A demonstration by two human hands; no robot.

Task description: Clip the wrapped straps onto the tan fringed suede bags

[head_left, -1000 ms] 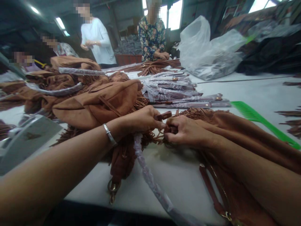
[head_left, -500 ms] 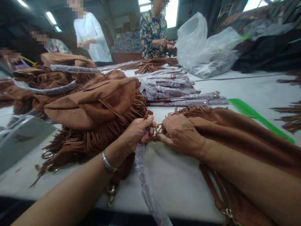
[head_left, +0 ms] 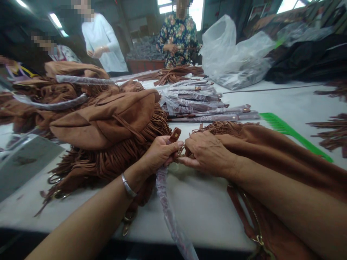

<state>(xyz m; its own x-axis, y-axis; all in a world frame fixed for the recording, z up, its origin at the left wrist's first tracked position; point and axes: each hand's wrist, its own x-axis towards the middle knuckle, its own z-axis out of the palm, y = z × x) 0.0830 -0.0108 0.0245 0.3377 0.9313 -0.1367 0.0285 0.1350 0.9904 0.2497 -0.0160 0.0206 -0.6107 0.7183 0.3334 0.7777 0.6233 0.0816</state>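
My left hand [head_left: 162, 151] is closed around the end of a plastic-wrapped bag strap [head_left: 165, 202], which hangs down over the front table edge. The strap's brown leather tab [head_left: 175, 134] with a small brass stud sticks up above my thumb. Touching it from the right, my right hand [head_left: 207, 151] pinches a metal ring [head_left: 181, 151] at the end of a brown suede bag [head_left: 260, 144]. The bag lies under and beyond my right forearm, fringe at its far side. My fingers partly cover the ring and the strap end, so whether they are joined is hidden.
A heap of brown fringed bags [head_left: 108, 119] fills the left. Behind my hands lie several wrapped straps [head_left: 200, 97]. A green comb [head_left: 295, 135] rests at right, a white plastic bag [head_left: 235, 57] farther back. Several people stand across the table.
The leather tab now stands higher above my left thumb. My left hand has shifted slightly right, and my right fingers have closed farther over the ring.
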